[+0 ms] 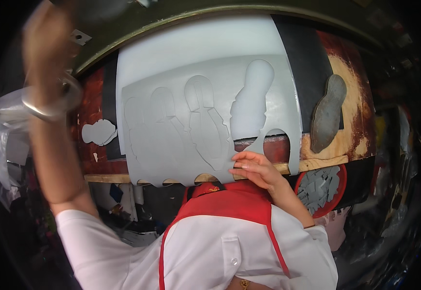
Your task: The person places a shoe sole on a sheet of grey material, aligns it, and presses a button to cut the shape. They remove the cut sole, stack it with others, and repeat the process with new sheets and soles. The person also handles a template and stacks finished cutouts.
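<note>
A grey sheet (210,87) lies over a white board (196,38), and its scalloped front edge hangs over the table's wooden edge. Several sole-shaped outlines are cut into it; one sole-shaped hole (253,99) shows the white board through it. My right hand (258,169) rests at the sheet's front edge beside that hole, with fingers stretched out and slightly apart. Raised at the upper left, my left hand (48,43) is smeared by motion, so its fingers and anything in them cannot be made out. A bangle (51,112) circles the left wrist.
Right of the board lies a sole-shaped grey piece with a dark edge (329,113). A small pile of grey cut pieces (99,132) sits at the left. Below the table's right end, a red basin (341,186) holds grey scraps. A green machine beam (181,23) spans the back.
</note>
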Available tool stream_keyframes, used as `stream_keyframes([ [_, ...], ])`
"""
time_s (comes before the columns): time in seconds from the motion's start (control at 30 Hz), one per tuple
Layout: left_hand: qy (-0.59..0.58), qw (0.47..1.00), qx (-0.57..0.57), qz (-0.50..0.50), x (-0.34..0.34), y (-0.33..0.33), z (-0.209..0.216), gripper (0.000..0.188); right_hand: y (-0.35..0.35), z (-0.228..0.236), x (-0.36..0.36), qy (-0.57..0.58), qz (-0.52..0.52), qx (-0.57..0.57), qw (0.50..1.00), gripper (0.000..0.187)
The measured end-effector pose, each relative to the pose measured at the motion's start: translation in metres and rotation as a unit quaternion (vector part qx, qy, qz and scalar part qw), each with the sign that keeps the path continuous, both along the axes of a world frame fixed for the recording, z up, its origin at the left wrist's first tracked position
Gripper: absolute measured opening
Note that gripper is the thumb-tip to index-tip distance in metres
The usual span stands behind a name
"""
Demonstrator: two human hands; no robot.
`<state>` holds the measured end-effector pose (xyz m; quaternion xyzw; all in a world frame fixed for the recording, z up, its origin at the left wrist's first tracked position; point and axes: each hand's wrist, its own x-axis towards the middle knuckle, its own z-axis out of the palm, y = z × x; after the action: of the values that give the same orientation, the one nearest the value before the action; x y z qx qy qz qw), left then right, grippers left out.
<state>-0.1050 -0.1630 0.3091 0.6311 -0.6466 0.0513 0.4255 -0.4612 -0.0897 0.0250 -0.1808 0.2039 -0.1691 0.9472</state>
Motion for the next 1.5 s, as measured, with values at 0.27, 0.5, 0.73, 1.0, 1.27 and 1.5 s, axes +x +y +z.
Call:
stream_keyframes([
  [0.27,-0.081,0.919,0.204,-0.326,-0.083,0.127,-0.256,0.054,0.003,-0.011,0.019,-0.073,0.016,0.111,0.991,0.018],
  [0.5,-0.071,0.897,0.190,-0.394,-0.063,0.106,-0.259,0.043,0.019,0.003,0.037,-0.098,-0.068,0.084,0.989,0.015],
  [0.73,0.343,0.932,0.118,-0.007,-0.013,0.025,-0.200,0.040,0.030,0.050,0.019,0.377,0.016,-0.322,0.868,0.021],
  [1.0,0.216,0.936,-0.124,-0.249,0.090,-0.059,-0.050,0.039,0.042,0.061,0.054,0.367,-0.143,-0.295,0.870,0.020],
  [1.27,-0.151,0.869,0.118,-0.457,0.020,0.099,-0.196,0.050,0.020,0.008,0.111,0.199,0.116,-0.241,0.943,0.010],
  [1.5,-0.156,0.836,0.185,-0.492,0.034,0.141,-0.274,0.056,-0.003,-0.013,0.114,0.090,0.125,-0.129,0.980,0.009],
])
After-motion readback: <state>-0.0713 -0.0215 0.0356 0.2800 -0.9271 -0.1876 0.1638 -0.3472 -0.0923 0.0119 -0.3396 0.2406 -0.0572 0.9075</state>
